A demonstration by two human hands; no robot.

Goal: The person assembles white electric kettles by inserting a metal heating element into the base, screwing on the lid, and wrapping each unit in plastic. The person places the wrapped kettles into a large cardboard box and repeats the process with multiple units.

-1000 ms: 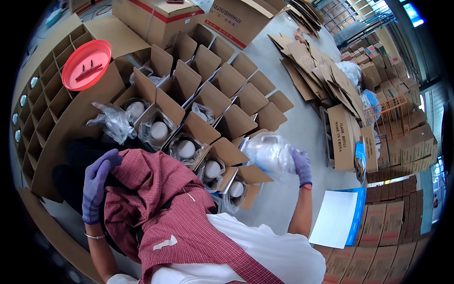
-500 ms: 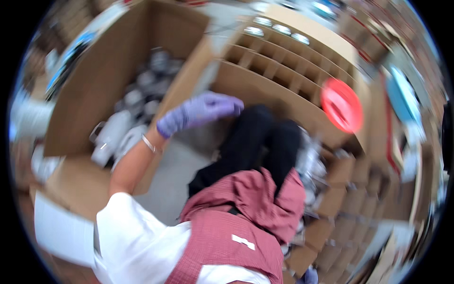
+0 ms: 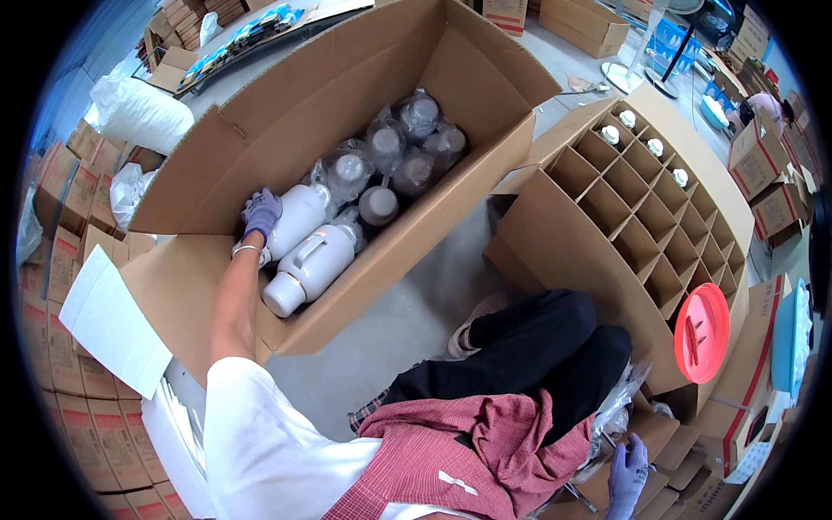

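My left hand (image 3: 262, 214), in a purple glove, reaches into a large open cardboard box (image 3: 195, 169) on the left. Its fingers are curled over one end of a white vacuum flask (image 3: 299, 216) lying on its side. Beside it lies a second white flask (image 3: 319, 258) with a handle and cap. Several more flasks in clear plastic bags (image 3: 384, 143) stand further back in that box. At the lower right, my right hand (image 3: 626, 477), also purple-gloved, hovers by plastic wrap and cardboard, with fingers apart and nothing seen in them.
In front of my knees stands a carton with cardboard dividers (image 3: 598, 204); several far cells hold white-topped items (image 3: 610, 134). A red round dish (image 3: 704, 334) sits on its near right corner. Cartons (image 3: 74, 347) are stacked at the left; a blue basin (image 3: 787, 338) is at the far right.
My left hand has moved from beside my knees into the left box and onto a white flask. The view has turned left, and my right hand now shows at the lower right.
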